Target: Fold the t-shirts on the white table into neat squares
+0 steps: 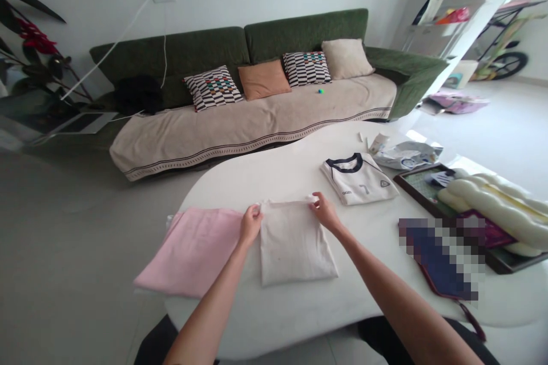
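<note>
A folded off-white cloth garment (295,245) lies flat on the white table (240,319) in front of me. At its far left corner, my left hand (251,223) is closed, pinching the edge between thumb and fingers. My right hand (324,212) pinches the far right corner the same way. Left of it, partly behind my left forearm, a pink folded cloth (197,254) reaches the table's left edge. Beyond my right hand rests a folded white jersey (362,182) with a dark collar and a number 7.
To the right, a dark-rimmed tray (417,194) holds a cream puffy object (492,197). Near it are a crumpled plastic bag (409,154) and a dark blue pouch (436,262), partly pixelated, with a strap. Behind the table stands a green sofa (308,23) with several cushions.
</note>
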Tool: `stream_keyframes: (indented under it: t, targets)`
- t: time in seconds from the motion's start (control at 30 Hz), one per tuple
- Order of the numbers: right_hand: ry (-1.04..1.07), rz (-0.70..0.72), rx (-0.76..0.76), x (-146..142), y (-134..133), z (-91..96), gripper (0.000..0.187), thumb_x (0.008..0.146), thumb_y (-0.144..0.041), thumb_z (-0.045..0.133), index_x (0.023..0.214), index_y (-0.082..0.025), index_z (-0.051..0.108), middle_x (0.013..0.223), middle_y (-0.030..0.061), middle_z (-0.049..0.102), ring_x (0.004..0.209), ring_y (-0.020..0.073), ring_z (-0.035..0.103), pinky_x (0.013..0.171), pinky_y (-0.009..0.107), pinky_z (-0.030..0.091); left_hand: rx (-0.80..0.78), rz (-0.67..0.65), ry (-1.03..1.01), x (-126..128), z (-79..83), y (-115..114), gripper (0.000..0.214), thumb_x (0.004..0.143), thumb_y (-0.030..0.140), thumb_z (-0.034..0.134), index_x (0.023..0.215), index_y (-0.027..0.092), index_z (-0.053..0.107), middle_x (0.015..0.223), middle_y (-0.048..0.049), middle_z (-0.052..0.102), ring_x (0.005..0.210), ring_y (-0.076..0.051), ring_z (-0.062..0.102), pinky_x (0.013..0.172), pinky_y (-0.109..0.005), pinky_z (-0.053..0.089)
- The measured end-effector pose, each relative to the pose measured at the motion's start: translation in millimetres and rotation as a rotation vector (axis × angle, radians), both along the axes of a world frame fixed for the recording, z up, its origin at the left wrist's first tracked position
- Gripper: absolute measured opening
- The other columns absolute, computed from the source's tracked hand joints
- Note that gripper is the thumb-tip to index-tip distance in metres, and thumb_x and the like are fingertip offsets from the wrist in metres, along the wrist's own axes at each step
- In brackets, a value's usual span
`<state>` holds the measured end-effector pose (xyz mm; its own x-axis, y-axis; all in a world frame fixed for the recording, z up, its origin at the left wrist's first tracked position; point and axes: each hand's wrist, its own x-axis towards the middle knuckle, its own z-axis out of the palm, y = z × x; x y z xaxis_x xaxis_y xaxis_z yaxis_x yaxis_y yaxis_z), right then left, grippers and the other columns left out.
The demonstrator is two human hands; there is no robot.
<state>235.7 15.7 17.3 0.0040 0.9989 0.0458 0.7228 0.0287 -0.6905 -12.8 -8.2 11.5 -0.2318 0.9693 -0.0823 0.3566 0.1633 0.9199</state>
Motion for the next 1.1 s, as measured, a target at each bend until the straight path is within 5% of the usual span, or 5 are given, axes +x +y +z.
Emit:
stream_keyframes:
  t: [0.27, 0.5, 0.77, 0.9, 1.1]
  targets:
    - [-0.374, 0.303, 0.196, -39.4, -62.4, -19.1, 0.046, 0.088, -0.029, 0.033, 0.134, -0.025, 0.034, 0.141, 0.0056, 0.03, 0.131, 0.0251, 0.02, 0.102, 0.046, 0.021, 0.311, -0.515, 0.758, 46.4, -6.4, -28.0, 0.05, 0.084, 0.039, 0.042, 0.132, 0.026, 0.036, 0.143, -0.006, 0.026, 0.133, -0.027, 0.015, 0.104, -0.05, 0.02]
    - [-0.463, 0.324, 0.044, -44.7, -78.5, -20.1, 0.051, 0.089, -0.035, 0.03, 0.139, -0.029, 0.021, 0.145, 0.002, 0.022, 0.134, 0.0249, 0.01, 0.102, 0.049, 0.018, 0.173, -0.477, 0.926, 51.9, -20.0, -39.8, 0.055, 0.084, 0.052, 0.035, 0.136, 0.034, 0.025, 0.146, -0.002, 0.019, 0.133, -0.03, 0.012, 0.103, -0.053, 0.016]
    - [-0.168, 0.295, 0.122, -29.4, -152.3, -20.0, 0.048, 0.082, -0.024, 0.042, 0.129, -0.02, 0.04, 0.132, 0.0096, 0.043, 0.123, 0.0225, 0.035, 0.099, 0.041, 0.03, 0.251, -0.556, 0.935, 33.8, -15.6, -122.2, 0.056, 0.085, 0.051, 0.035, 0.137, 0.034, 0.022, 0.147, -0.0036, 0.012, 0.133, -0.03, 0.01, 0.103, -0.053, 0.016]
    - [-0.086, 0.113, 0.054, -4.4, -128.0, -5.1, 0.041, 0.082, -0.014, 0.034, 0.121, -0.016, 0.046, 0.104, 0.0099, 0.059, 0.092, 0.0156, 0.056, 0.083, 0.03, 0.043, 0.259, -0.569, 0.909, 42.9, -1.4, -141.4, 0.053, 0.086, 0.048, 0.036, 0.136, 0.034, 0.023, 0.148, -0.0046, 0.007, 0.133, -0.031, 0.007, 0.102, -0.056, 0.013]
    - [-0.145, 0.265, -0.107, 13.0, -71.5, 19.2, 0.027, 0.075, -0.007, 0.043, 0.091, -0.017, 0.063, 0.077, 0.0021, 0.063, 0.073, 0.0125, 0.057, 0.069, 0.023, 0.042, 0.157, -0.608, 0.863, 59.2, 2.3, -153.9, 0.051, 0.085, 0.046, 0.038, 0.134, 0.037, 0.027, 0.147, -0.0045, 0.013, 0.133, -0.031, 0.009, 0.1, -0.06, 0.01]
